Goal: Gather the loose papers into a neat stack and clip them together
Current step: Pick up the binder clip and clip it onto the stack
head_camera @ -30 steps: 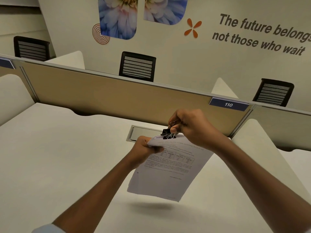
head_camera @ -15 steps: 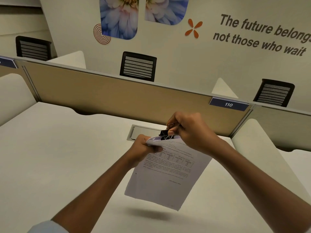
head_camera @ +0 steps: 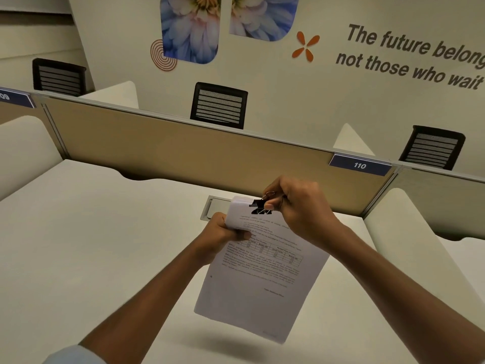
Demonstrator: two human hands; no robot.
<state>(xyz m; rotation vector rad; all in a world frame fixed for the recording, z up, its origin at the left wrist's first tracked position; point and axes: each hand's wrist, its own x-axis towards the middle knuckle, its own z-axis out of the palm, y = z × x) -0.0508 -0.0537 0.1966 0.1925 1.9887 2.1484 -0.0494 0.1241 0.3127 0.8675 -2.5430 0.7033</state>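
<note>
Head cam has you holding the paper stack up in the air above the desk, so that stack is my landmark for everything. Your left hand is clamped on the stack's upper left corner, thumb on the printed top sheet, fingers wrapped behind. The rest of the stack hangs down and to the right of that grip, tilted, with its shadow on the desk below. Your right hand sits at the stack's top edge, pinching the black binder clip by its wire handles. The clip's black body is right on that top edge; can't tell if its mouth is biting yet. Behind the stack's top is a cable hatch, then the tan divider.
</note>
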